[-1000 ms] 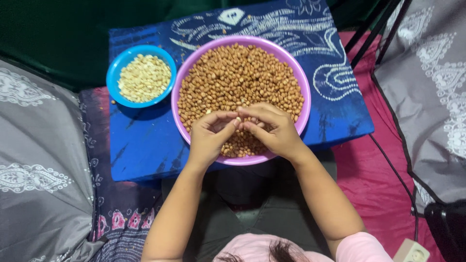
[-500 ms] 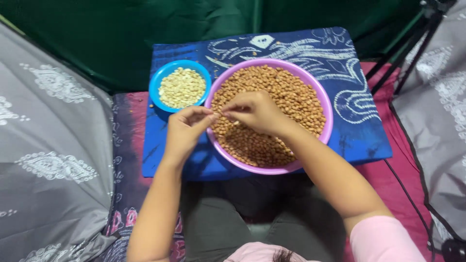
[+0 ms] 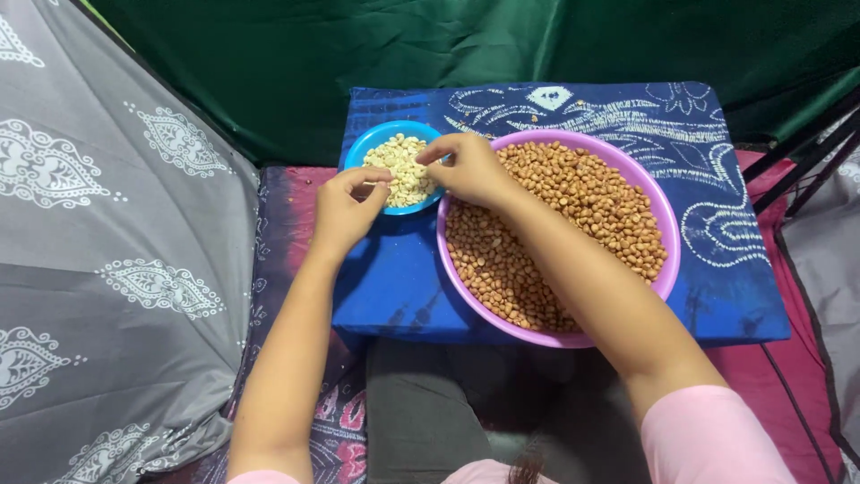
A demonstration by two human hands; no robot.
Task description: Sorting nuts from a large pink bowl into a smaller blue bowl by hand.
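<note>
A large pink bowl (image 3: pixel 667 260) full of brown-skinned peanuts (image 3: pixel 573 206) stands on a low blue patterned table (image 3: pixel 394 278). To its left sits a small blue bowl (image 3: pixel 363 152) holding pale peeled peanuts (image 3: pixel 405 166). My right hand (image 3: pixel 466 168) hovers over the blue bowl's right edge, fingertips pinched together above the peeled nuts. My left hand (image 3: pixel 345 211) rests at the blue bowl's near-left rim, fingers curled with thumb against forefinger. Whether either pinch holds a nut is too small to tell.
Grey patterned cloth (image 3: pixel 107 251) rises on the left, and green fabric (image 3: pixel 448 45) hangs behind the table. A dark red mat (image 3: pixel 770 376) lies under the table. Black rods (image 3: pixel 806 152) slant at the right. My lap sits below the table's front edge.
Both hands moved left from over the pink bowl's peanuts to the small blue bowl. The camera view also shifted, so the bowls sit more to the right.
</note>
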